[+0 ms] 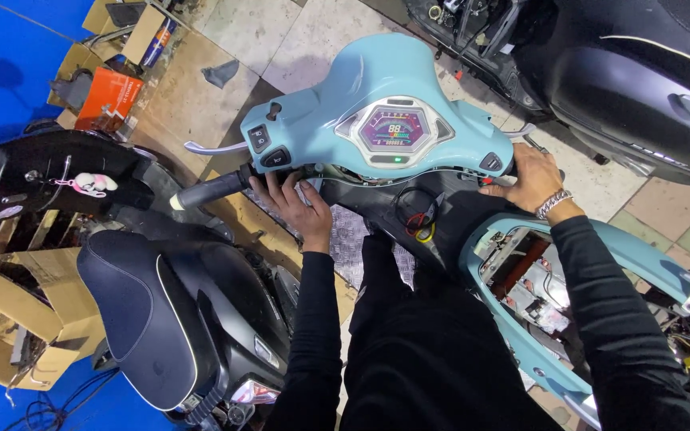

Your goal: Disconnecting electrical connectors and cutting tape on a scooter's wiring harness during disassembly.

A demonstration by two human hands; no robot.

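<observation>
Gripped the right handlebar grip (538, 152) with the right hand (530, 177), fingers curled around it. Left hand (301, 206) reached under the light-blue scooter handlebar cover (337, 104), fingers loosely spread, beside the left grip (209, 191).

A light blue scooter handlebar cover (377, 96) sits in the middle, its coloured display (394, 128) lit. A black grip (209, 191) sticks out left, with a silver brake lever (213, 147) just beyond it.
</observation>
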